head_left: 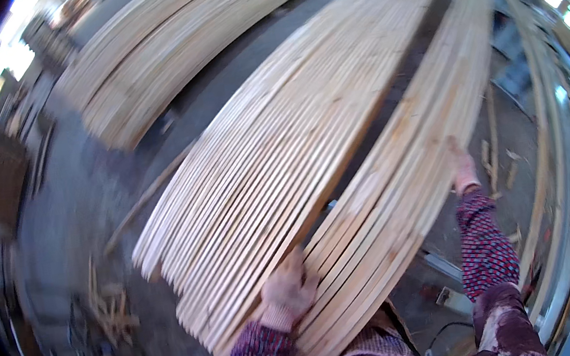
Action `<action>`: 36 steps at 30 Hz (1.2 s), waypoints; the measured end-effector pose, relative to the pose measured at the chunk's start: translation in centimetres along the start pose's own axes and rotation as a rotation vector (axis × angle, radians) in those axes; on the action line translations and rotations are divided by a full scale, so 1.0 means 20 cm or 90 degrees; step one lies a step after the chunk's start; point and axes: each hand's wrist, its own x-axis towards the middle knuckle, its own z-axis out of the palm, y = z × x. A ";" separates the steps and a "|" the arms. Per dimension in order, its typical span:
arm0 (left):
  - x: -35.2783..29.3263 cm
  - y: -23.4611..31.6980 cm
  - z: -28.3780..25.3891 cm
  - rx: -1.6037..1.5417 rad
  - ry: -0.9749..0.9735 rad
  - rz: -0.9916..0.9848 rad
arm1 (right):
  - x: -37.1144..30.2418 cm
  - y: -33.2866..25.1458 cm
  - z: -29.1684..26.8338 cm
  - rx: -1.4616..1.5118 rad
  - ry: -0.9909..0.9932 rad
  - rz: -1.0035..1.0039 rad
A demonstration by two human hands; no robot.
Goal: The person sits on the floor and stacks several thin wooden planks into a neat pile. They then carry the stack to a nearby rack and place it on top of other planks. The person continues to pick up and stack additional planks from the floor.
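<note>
A narrow row of long, pale wooden boards [403,182] lies lengthwise in front of me, slanting away to the far right. My left hand [291,291], in a light pinkish glove, is closed at the left edge of this row, its fingers curled over the wood by a dark gap. At the row's right edge is my right hand [463,167], gloved alike and farther forward, its fingers against the outer board and partly hidden and blurred. Left of the gap lies a wider bed of thin strips [263,181], set close side by side with uneven near ends.
Another stack of boards [139,89] stands at the far left beyond a strip of grey floor. Scrap sticks [110,314] lie on the floor at left. Long planks [538,103] run along the right side, with wood offcuts [495,161] near them.
</note>
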 end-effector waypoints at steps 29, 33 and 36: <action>-2.50 -1.49 -0.56 0.218 0.113 -0.295 | -1.62 0.57 0.48 -0.699 0.050 -0.383; -2.54 -1.72 -0.55 -0.019 0.037 -0.263 | -2.23 0.70 0.80 -0.654 0.216 -0.286; -2.50 -1.76 -0.59 -0.036 -0.085 -0.251 | -2.36 0.79 0.74 -0.633 0.256 -0.305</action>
